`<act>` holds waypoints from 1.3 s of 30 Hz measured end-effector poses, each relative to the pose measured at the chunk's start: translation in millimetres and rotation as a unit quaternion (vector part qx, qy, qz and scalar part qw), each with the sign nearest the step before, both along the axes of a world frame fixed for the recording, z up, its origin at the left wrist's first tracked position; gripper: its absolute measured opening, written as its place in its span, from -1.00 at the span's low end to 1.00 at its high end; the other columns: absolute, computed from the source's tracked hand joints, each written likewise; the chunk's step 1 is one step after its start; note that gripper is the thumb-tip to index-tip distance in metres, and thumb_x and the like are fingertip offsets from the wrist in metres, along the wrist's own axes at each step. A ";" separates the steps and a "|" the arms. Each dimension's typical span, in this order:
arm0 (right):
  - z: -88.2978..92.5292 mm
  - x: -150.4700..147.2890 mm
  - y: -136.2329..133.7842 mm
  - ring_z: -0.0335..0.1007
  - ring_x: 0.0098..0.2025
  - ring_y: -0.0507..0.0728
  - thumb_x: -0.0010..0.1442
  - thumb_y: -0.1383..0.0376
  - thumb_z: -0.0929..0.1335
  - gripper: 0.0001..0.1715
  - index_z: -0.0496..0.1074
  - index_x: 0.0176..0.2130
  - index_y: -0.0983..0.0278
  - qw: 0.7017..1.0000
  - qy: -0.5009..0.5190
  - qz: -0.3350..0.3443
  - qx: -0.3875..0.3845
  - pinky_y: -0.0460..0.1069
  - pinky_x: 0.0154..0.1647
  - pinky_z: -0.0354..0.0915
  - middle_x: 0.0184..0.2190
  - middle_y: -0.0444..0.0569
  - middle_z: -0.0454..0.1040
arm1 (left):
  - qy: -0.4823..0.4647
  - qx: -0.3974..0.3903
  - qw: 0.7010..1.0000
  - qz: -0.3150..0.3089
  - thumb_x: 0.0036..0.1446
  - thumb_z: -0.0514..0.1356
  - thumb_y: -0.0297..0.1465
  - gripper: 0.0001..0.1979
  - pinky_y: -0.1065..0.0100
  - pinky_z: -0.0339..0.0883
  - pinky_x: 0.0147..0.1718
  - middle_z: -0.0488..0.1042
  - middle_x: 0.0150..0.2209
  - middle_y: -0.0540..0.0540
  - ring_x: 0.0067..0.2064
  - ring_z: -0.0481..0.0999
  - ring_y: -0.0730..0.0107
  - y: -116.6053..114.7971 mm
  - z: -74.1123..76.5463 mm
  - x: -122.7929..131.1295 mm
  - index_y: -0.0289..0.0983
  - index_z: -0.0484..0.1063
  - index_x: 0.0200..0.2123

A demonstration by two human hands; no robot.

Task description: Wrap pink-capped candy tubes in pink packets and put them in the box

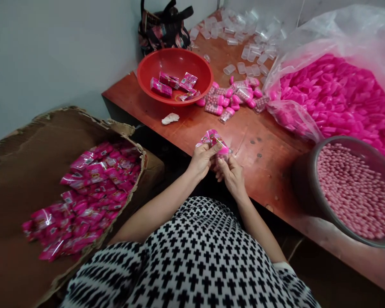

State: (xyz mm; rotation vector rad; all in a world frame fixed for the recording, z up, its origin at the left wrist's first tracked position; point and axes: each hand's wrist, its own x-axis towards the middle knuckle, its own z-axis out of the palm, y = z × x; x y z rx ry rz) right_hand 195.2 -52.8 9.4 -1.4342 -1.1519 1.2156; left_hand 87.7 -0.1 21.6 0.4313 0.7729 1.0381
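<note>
My left hand point(201, 161) is closed on a shiny pink printed wrapper point(209, 136) just over the table's front edge. My right hand point(233, 175) pinches a small pink-capped candy container point(223, 155) against the wrapper, and the fingers partly hide it. How far the container sits inside the wrapper I cannot tell. Beyond my hands lies a pile of filled candy containers point(226, 114) with pink caps. A red bowl point(144, 85) behind on the left holds bundles of folded pink wrappers point(161, 87).
At left, a cardboard box point(6, 188) holds many wrapped pink packets point(96, 171). On the right are a grey bucket point(308, 179) of pink candy balls point(353, 192) and a plastic bag of pink caps point(336, 94). Clear empty containers point(256, 51) and a handbag point(163, 34) lie farther back.
</note>
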 end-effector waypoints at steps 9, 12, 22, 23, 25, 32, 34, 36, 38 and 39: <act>-5.0 5.0 2.9 0.27 -0.70 -0.07 0.15 -0.02 0.32 -0.63 0.30 -0.34 0.24 0.992 0.115 0.047 -0.033 -0.18 -0.76 0.19 -0.57 -0.21 0.43 | 0.067 0.036 0.993 -0.088 -0.25 0.43 -0.19 -0.59 0.44 0.18 -0.75 0.36 -0.71 -0.01 -0.72 0.32 0.50 7.8 0.5 -7.7 -0.36 0.33 -0.66; -5.7 6.9 6.1 0.27 -0.71 -0.08 0.11 -0.02 0.35 -0.61 0.31 -0.34 0.25 0.981 0.179 0.053 -0.057 -0.19 -0.79 0.16 -0.57 -0.21 0.45 | 0.092 0.056 0.988 -0.111 -0.23 0.42 -0.23 -0.64 0.42 0.26 -0.70 0.41 -0.67 -0.05 -0.68 0.38 0.46 8.6 5.0 -10.3 -0.39 0.41 -0.61; -4.4 3.2 1.9 0.43 -0.58 -0.04 0.05 0.03 0.42 -0.56 0.30 -0.17 0.20 0.977 0.212 0.022 -0.024 -0.15 -0.59 0.40 -0.48 -0.20 0.50 | 0.067 0.006 0.998 -0.011 -0.30 0.45 -0.25 -0.64 0.49 0.25 -0.67 0.41 -0.64 -0.04 -0.64 0.36 0.55 -1.4 0.6 -4.2 -0.41 0.44 -0.59; -4.6 3.3 1.3 0.45 -0.55 -0.03 0.04 0.05 0.43 -0.53 0.28 -0.14 0.20 0.975 0.222 0.021 -0.024 -0.14 -0.55 0.43 -0.46 -0.20 0.52 | 0.064 0.001 0.998 0.000 -0.31 0.46 -0.25 -0.64 0.49 0.26 -0.65 0.43 -0.62 -0.05 -0.62 0.37 0.55 -2.3 0.5 -4.1 -0.42 0.45 -0.59; -5.0 3.8 1.6 0.47 -0.55 -0.02 0.02 0.08 0.45 -0.53 0.26 -0.16 0.19 0.972 0.233 0.007 -0.020 -0.13 -0.53 0.44 -0.47 -0.21 0.53 | 0.058 -0.002 0.998 -0.005 -0.30 0.46 -0.26 -0.64 0.50 0.22 -0.66 0.42 -0.62 -0.05 -0.62 0.36 0.56 -5.5 -0.2 -3.6 -0.42 0.45 -0.60; -2.7 -2.7 19.1 0.37 -0.72 -0.02 -0.09 0.12 0.51 -0.48 0.13 -0.33 0.17 0.969 0.246 0.007 -0.020 -0.21 -0.76 0.25 -0.68 -0.32 0.46 | -0.017 0.022 0.995 -0.092 -0.15 0.41 -0.28 -0.68 0.39 0.31 -0.53 0.36 -0.64 -0.02 -0.59 0.36 0.53 -21.4 1.2 -14.7 -0.41 0.43 -0.62; 0.9 -6.6 23.0 0.33 -0.75 -0.03 -0.10 0.13 0.51 -0.49 0.13 -0.37 0.18 0.970 0.236 0.053 -0.020 -0.22 -0.79 0.19 -0.68 -0.29 0.48 | -0.010 0.032 0.996 -0.086 -0.14 0.41 -0.30 -0.71 0.34 0.40 -0.42 0.44 -0.57 -0.07 -0.50 0.46 0.43 -26.5 9.3 -29.5 -0.41 0.46 -0.59; 5.6 -7.6 24.9 0.35 -0.73 -0.03 -0.09 0.12 0.51 -0.52 0.17 -0.37 0.20 0.970 0.220 0.100 -0.019 -0.21 -0.77 0.21 -0.64 -0.25 0.51 | -0.001 0.047 0.999 0.003 -0.13 0.40 -0.28 -0.75 0.30 0.44 -0.26 0.54 -0.42 -0.11 -0.33 0.55 0.34 -32.1 19.5 -50.2 -0.36 0.50 -0.49; 9.6 -3.7 25.8 0.36 -0.71 -0.03 -0.06 0.10 0.49 -0.56 0.21 -0.36 0.21 0.973 0.205 0.108 -0.013 -0.20 -0.73 0.24 -0.62 -0.22 0.53 | 0.023 0.072 0.985 0.156 -0.06 0.33 -0.14 -0.69 0.24 0.43 -0.10 0.58 -0.21 -0.09 -0.14 0.56 0.28 -35.7 26.0 -72.9 -0.25 0.53 -0.33; 10.7 -0.2 26.3 0.36 -0.71 -0.03 -0.04 0.08 0.47 -0.58 0.22 -0.36 0.21 0.976 0.196 0.092 -0.009 -0.20 -0.73 0.23 -0.62 -0.22 0.53 | 0.054 0.086 0.969 0.226 -0.01 0.24 -0.02 -0.60 0.22 0.42 -0.07 0.58 -0.14 -0.08 -0.09 0.55 0.28 -35.9 26.0 -82.7 -0.20 0.52 -0.24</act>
